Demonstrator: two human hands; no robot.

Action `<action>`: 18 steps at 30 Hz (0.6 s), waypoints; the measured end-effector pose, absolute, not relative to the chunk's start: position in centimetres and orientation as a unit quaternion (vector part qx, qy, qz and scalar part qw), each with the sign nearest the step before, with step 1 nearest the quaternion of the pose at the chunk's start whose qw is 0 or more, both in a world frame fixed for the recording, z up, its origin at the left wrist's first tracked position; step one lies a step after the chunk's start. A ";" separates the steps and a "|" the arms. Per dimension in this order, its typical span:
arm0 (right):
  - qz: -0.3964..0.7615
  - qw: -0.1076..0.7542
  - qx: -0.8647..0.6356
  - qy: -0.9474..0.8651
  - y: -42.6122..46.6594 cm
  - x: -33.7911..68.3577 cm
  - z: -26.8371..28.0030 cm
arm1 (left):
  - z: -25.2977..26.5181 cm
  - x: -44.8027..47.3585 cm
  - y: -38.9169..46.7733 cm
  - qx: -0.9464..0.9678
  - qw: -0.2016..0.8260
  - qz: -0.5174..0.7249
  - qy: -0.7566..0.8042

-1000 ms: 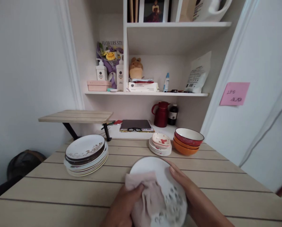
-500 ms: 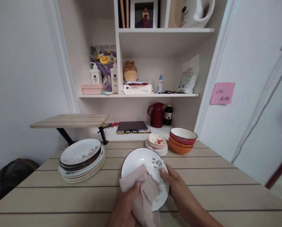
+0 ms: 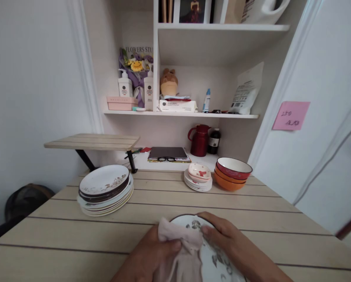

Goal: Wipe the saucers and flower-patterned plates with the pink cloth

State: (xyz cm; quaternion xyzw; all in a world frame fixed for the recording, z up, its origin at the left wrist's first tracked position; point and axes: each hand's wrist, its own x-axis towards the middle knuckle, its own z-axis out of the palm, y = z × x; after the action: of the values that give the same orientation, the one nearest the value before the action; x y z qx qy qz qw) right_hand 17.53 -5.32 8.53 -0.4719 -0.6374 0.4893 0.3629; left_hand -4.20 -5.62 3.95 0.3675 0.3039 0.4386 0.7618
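Note:
A white plate with a dark rim and grey-brown flowers is held low, near the front of the table. My right hand grips its upper right rim, thumb on the face and fingers behind. My left hand is closed on a pale pink cloth, thumb on top, pressing it against the plate's left side. The cloth hangs down over the plate and hides part of it. The plate's bottom edge runs out of view.
On the wooden table stand a plate stack at left, small dishes on saucers, and red and orange bowls at back right. A small raised stand is behind the plates. A red jug stands behind the table.
The plate has come lower and nearer to me and has turned, its flowers now running from the top down the right side. Both hands moved with it, and the view has shifted slightly.

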 end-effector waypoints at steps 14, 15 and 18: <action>0.702 0.535 -0.399 -0.247 -4.5 13.3 4.7 | 3.0 -2.6 -3.9 0.206 0.661 0.592 0.413; 0.704 0.534 -0.405 -0.233 -4.4 13.4 4.6 | 3.1 -2.5 -3.9 0.226 0.644 0.593 0.428; 0.709 0.534 -0.400 -0.229 -4.2 14.0 4.5 | 3.4 -2.8 -3.6 0.314 0.563 0.587 0.489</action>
State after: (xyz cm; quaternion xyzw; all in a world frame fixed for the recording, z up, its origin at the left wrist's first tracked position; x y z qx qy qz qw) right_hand 13.96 -4.21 4.53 -0.3998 -0.2287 0.7093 0.5336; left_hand -2.80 -3.58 3.42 0.3143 0.4892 0.5874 0.5629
